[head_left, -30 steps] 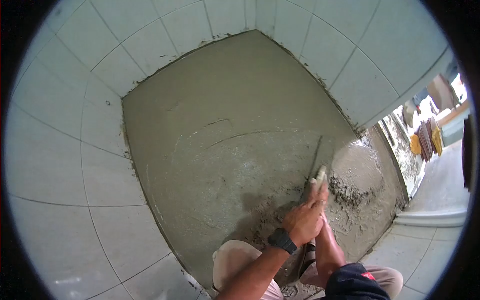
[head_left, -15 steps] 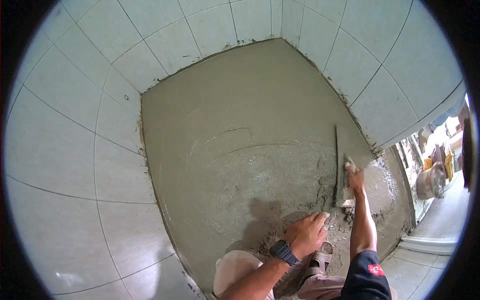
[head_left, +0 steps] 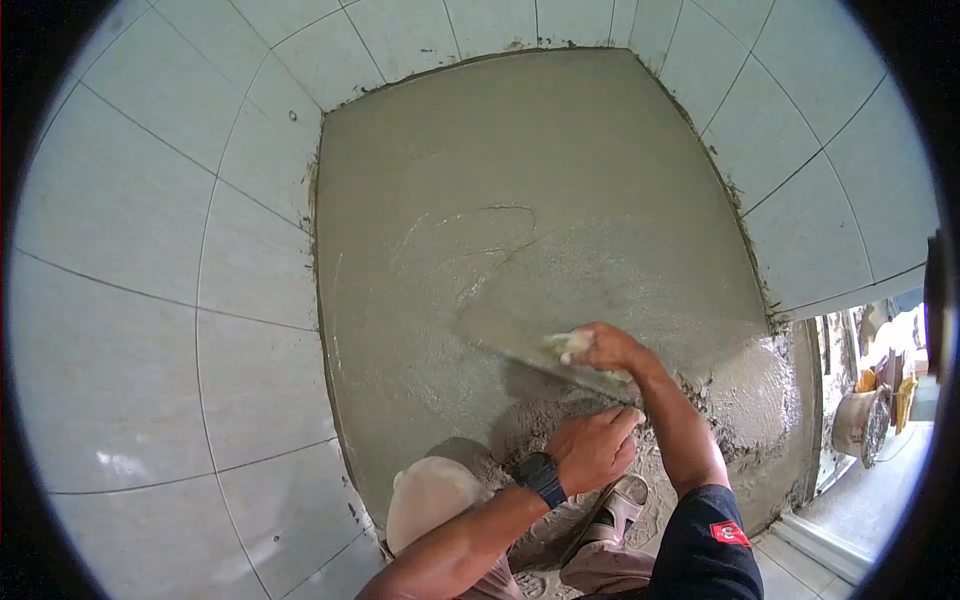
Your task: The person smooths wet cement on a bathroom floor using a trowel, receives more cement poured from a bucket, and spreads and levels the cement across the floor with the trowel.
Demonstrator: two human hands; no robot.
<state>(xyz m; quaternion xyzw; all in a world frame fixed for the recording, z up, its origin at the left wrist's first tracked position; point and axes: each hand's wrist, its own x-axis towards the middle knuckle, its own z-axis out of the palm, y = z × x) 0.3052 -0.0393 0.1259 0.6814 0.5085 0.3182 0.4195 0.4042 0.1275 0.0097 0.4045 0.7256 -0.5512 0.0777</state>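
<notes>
Wet grey cement [head_left: 480, 150] covers the floor, smooth toward the back and rough near my feet. My right hand [head_left: 605, 350] is wrapped round the handle of a plastering trowel [head_left: 540, 366]. Its long blade lies slanted on the cement, in front of my left hand. My left hand [head_left: 595, 450], with a black watch [head_left: 541, 478] on its wrist, is closed near the blade's right end. Whether it holds anything small is hidden. Curved marks [head_left: 500, 210] show in the cement beyond the trowel.
Tiled walls [head_left: 130, 240] enclose the cement on the left, back and right. A sandal [head_left: 622, 500] on my foot stands on rough cement. At the right, a bucket [head_left: 858, 425] stands beyond the doorway sill [head_left: 825, 545]. My knee [head_left: 435, 495] is at lower left.
My right hand has swept the trowel left across the cement, and its blade has turned from nearly upright in view to slanted. My left hand has shifted slightly left in view. The view has tilted.
</notes>
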